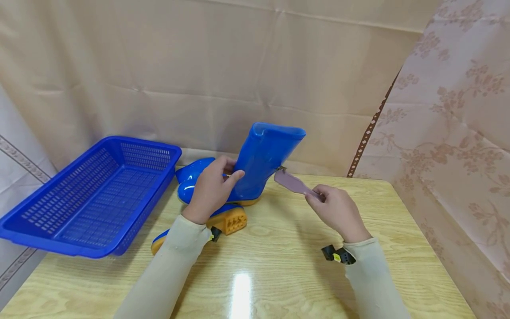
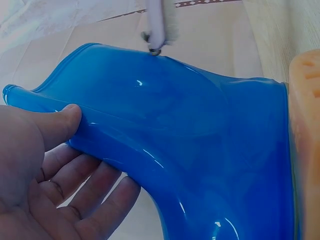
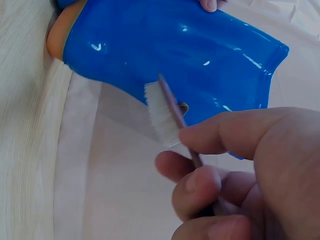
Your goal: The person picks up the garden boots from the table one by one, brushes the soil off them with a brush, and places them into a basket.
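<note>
A shiny blue rain boot [image 1: 267, 155] stands tilted on the table, its toe to the left and its opening up. My left hand [image 1: 213, 188] grips the shaft; in the left wrist view the thumb lies on the near face and the fingers reach underneath. My right hand [image 1: 336, 210] pinches the handle of a mauve brush [image 1: 292, 182]. In the right wrist view its white bristles [image 3: 161, 116] are at the back edge of the boot's shaft. Another blue boot, with an orange sole [image 1: 236, 220], lies on its side in front, partly hidden by my left arm.
A blue plastic basket [image 1: 148, 208] with slotted sides stands at the left of the wood-grain table [image 1: 287, 266]. Beige cloth [image 1: 199, 66] hangs behind, and floral cloth [image 1: 466, 133] hangs to the right.
</note>
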A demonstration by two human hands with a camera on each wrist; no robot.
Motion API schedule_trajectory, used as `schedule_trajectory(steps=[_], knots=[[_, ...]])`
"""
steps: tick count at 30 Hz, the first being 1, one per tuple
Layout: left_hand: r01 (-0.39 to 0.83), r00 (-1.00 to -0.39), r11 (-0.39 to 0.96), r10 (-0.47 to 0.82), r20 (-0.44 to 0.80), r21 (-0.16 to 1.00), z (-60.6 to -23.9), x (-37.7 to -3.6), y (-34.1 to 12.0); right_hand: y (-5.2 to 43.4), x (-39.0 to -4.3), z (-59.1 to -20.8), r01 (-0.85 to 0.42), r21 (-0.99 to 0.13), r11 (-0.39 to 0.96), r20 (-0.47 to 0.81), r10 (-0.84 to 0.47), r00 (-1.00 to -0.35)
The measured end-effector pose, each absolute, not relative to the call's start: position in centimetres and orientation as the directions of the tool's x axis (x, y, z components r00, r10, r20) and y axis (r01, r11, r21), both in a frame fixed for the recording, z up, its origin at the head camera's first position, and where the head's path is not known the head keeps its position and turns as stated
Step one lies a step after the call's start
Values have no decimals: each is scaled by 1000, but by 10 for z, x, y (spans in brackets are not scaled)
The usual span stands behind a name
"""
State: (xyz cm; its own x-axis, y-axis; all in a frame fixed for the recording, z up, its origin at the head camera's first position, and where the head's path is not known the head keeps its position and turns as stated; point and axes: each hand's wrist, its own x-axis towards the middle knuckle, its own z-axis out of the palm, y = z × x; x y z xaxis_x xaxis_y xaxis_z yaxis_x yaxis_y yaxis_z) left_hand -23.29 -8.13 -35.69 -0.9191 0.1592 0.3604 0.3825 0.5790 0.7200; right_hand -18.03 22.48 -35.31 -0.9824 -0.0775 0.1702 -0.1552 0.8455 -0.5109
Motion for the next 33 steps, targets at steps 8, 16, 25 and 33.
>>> schedule_trajectory(steps=[8, 16, 25, 33], knots=[[394, -914, 572, 165, 370, 719, -358, -234, -81, 229, -180, -353, -71, -483, 873, 31, -64, -997], [395, -914, 571, 168, 369, 720, -357, -233, -81, 231, -179, -352, -54, -465, 884, 111, -2, -994], [391, -916, 571, 167, 364, 722, -358, -234, -81, 229, -177, -350, -165, -481, 861, 241, -52, -969], [396, -916, 569, 190, 353, 721, -357, -232, -80, 225, -179, -353, -392, -451, 802, 447, -177, -877]])
